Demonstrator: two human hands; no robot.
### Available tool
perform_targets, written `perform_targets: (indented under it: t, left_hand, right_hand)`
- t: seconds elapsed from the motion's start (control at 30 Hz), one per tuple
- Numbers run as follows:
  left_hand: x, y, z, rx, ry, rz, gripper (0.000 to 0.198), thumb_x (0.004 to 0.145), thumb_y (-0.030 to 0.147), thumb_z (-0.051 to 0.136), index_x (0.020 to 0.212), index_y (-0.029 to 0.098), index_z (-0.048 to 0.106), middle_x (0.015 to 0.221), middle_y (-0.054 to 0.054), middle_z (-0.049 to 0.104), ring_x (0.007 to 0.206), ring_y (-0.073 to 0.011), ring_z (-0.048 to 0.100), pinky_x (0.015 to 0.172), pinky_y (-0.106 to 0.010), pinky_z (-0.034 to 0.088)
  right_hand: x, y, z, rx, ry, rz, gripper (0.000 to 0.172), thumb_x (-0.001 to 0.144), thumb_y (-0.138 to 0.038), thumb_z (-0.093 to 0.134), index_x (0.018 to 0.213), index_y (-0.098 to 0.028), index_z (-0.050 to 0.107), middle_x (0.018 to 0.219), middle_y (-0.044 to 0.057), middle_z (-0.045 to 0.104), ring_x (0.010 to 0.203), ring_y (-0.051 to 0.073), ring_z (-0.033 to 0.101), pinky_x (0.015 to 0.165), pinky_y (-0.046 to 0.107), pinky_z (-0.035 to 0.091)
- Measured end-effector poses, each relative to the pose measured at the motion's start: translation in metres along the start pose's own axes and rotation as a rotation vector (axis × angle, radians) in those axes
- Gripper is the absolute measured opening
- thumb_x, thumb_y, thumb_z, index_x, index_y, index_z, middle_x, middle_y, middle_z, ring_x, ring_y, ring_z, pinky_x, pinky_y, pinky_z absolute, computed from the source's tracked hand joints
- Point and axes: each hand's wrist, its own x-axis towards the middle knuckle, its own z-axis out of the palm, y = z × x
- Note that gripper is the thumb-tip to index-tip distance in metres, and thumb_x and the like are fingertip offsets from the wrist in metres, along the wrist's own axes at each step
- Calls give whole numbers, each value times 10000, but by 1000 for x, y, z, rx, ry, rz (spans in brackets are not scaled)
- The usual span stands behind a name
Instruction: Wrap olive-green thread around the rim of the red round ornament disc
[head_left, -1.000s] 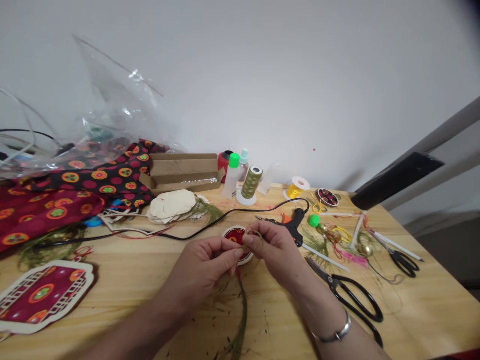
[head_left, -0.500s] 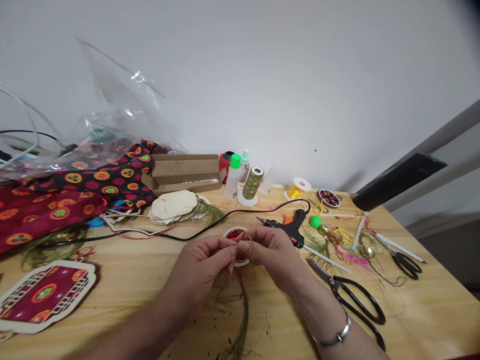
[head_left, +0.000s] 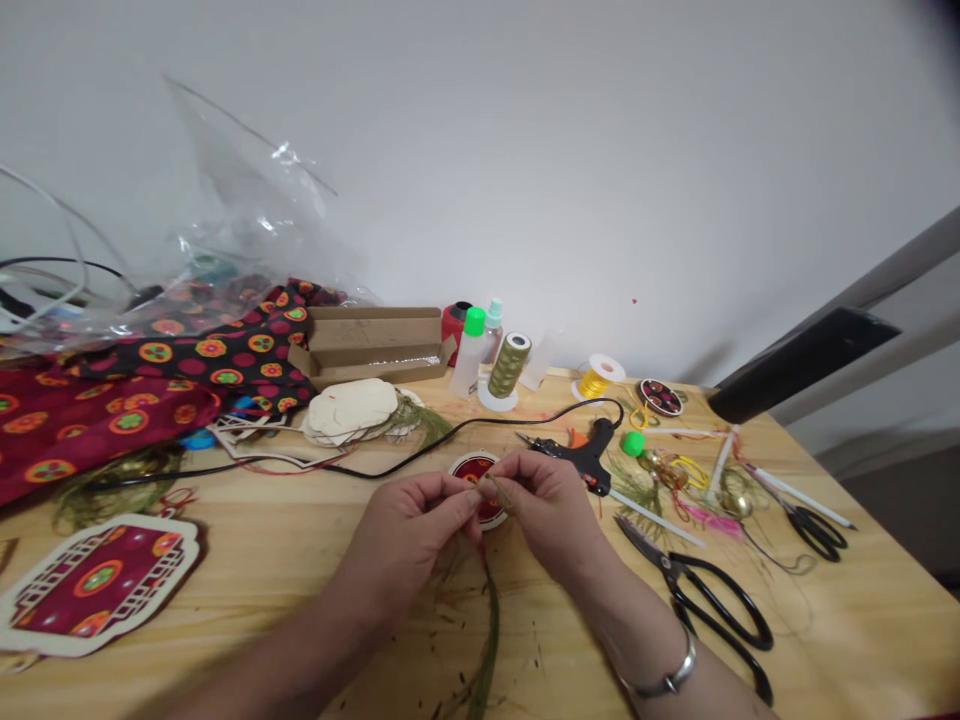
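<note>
My left hand (head_left: 409, 530) and my right hand (head_left: 544, 510) meet over the middle of the wooden table (head_left: 247, 560), both pinching a thin green strand (head_left: 487, 640) that hangs down toward me. The strand's upper end is wound between my fingertips. Just behind my fingers lies a small round red disc (head_left: 472, 472). A silver bracelet (head_left: 671, 672) sits on my right wrist.
A black glue gun (head_left: 585, 455) with its cord lies behind my hands. Large black scissors (head_left: 697, 590) and smaller scissors (head_left: 814, 525) lie at right among beads and threads. Thread spools (head_left: 506, 368), bottles, a cardboard box (head_left: 371, 345), patterned fabric (head_left: 112, 400) and a red ornament (head_left: 97, 585) fill the left.
My fingers have kept working the strand's upper end, shifting slightly together; the loop over my right fingers has tightened. The camera drifted a little to the left.
</note>
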Motion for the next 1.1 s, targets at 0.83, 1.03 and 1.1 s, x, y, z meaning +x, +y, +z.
perform_targets:
  t: [0.83, 1.03, 1.1]
  left_hand:
    - [-9, -4, 4, 343, -51, 188, 191, 723, 311, 563, 674, 193, 704, 573, 14, 618, 574, -144, 526, 556, -210, 395]
    - [-7, -16, 5, 425, -132, 354, 221, 749, 246, 509, 701, 202, 720, 567, 24, 619, 540, -129, 517, 526, -197, 379]
    - [-5, -19, 5, 454, -152, 397, 218, 746, 213, 505, 729, 200, 722, 594, 21, 641, 552, -127, 533, 536, -196, 385]
  right_hand:
    - [6, -15, -12, 162, 84, 105, 201, 611, -277, 669, 533, -141, 543, 435, -34, 535, 352, 37, 326, 369, 183, 231]
    - [5, -11, -15, 299, -27, 109, 239, 652, -294, 665, 577, -127, 512, 494, -12, 578, 339, 17, 302, 354, 169, 169]
    - [5, -10, -14, 367, -57, 114, 244, 654, -289, 672, 597, -131, 495, 500, -11, 581, 336, 13, 301, 357, 165, 155]
